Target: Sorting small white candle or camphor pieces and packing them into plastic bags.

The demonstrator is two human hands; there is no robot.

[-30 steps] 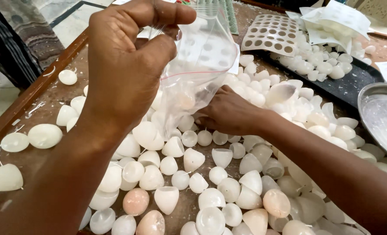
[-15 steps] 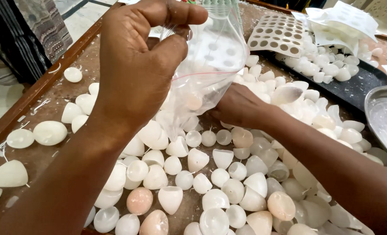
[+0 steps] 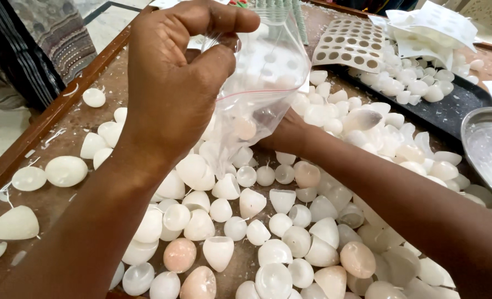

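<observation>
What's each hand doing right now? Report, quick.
Left hand: closed, pinching the rim of the clear plastic zip bag.
Right hand: mostly hidden behind the bag among the white wax shells; grip cannot be told.

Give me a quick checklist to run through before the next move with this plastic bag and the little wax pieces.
1. Bag held up: ok. The left hand pinches the clear plastic bag near its top edge.
2. Left grip firm: ok. Thumb and fingers close on the plastic.
3. Right hand at the bag: cannot tell. The right hand is partly hidden behind the bag.
4. Pieces in the bag: ok. A few rounded pieces show through the plastic.
5. Supply within reach: ok. The wax pieces lie heaped on the wooden table right under the bag.
6. Bag mouth open: cannot tell. It is covered by the left hand.
</observation>
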